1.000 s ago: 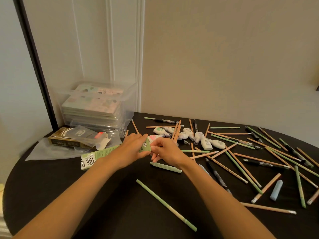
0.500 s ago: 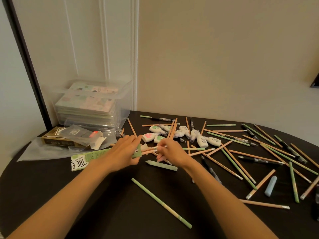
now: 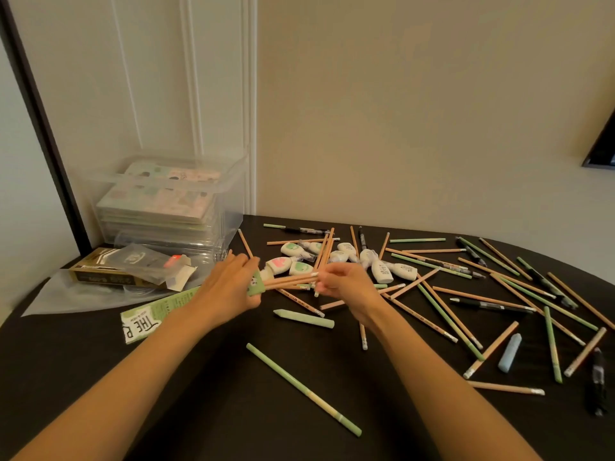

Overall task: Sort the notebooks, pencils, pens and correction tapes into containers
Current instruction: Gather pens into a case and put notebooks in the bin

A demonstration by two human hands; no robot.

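Black table (image 3: 166,394), centre frame: left hand (image 3: 229,287) grips the mouth end of green pencil box (image 3: 149,317); right hand (image 3: 346,287) pinches a bundle of tan wooden pencils (image 3: 293,280), ends at the box mouth.

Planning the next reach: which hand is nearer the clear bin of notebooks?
Left. The left hand, holding the pencil box, sits just front-right of the clear bin; the right hand, gripping pencils, is farther right.

Print on the green box (image 3: 146,319) is partly hidden.
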